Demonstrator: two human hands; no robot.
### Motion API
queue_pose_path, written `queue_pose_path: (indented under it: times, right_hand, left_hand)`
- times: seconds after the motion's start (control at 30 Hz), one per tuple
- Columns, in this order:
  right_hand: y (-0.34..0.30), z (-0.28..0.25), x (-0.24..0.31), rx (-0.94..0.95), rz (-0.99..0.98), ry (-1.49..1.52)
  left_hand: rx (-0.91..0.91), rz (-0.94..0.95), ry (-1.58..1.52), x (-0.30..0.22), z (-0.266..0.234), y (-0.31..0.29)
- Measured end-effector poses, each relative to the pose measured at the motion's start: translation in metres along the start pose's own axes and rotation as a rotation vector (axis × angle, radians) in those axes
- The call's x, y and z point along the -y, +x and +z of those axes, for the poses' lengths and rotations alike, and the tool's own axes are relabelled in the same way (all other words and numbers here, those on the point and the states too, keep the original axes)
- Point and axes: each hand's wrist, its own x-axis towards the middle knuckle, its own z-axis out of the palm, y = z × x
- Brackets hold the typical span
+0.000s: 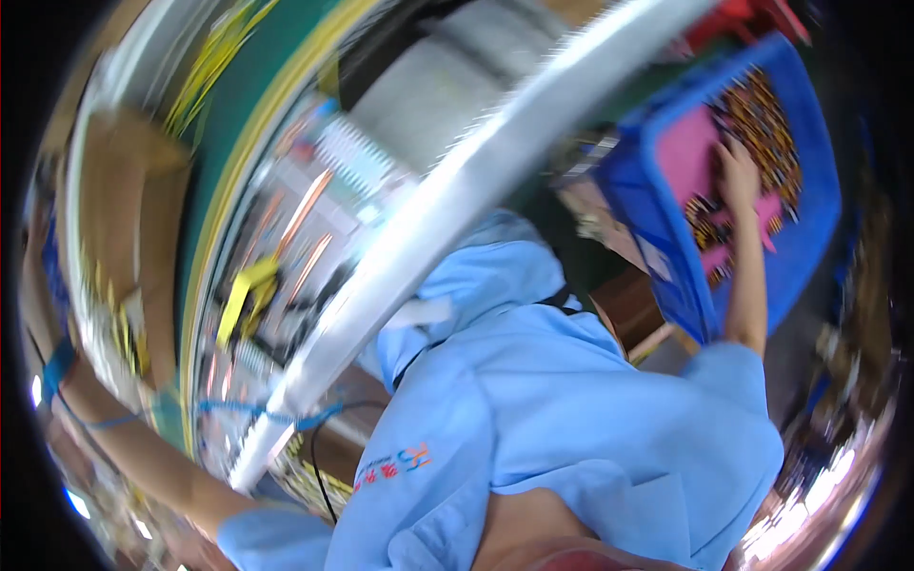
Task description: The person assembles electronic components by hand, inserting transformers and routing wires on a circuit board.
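- R hand (pixel 738 179) inside big blue plastic bin (pixel 816 181) at person's R; fingertips at small copper-and-black striped parts (pixel 757 109), pinch or not: can't tell.
- Those parts: most heaped at bin's far end, a few nearer, w/ bright pink sheet (pixel 684 157) under/beside them.
- L hand (pixel 40 309) out at far L rim, blurred; finger state can't tell. Blue band (pixel 59 362) on wrist, w/ thin blue cord (pixel 233 407).
- Btwn arms: silvery metal bar (pixel 457 195), diagonal; bright yellow angular piece (pixel 246 290) L of it.
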Motion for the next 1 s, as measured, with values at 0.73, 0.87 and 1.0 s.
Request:
queue_pose_path:
  times: [0.73, 0.87, 1.0]
  right_hand:
    - [0.034, 0.027, -0.021, 0.121, 0.302, 0.087]
    - [0.032, 0.028, -0.037, -0.022, 0.323, 0.081]
    - [0.035, 0.014, -0.027, 0.024, 0.418, 0.172]
  left_hand:
    - [0.457, 0.096, -0.644, -0.134, -0.021, -0.076]
    - [0.471, 0.105, -0.595, -0.143, -0.023, -0.072]
    - [0.455, 0.105, -0.598, -0.143, -0.021, -0.071]
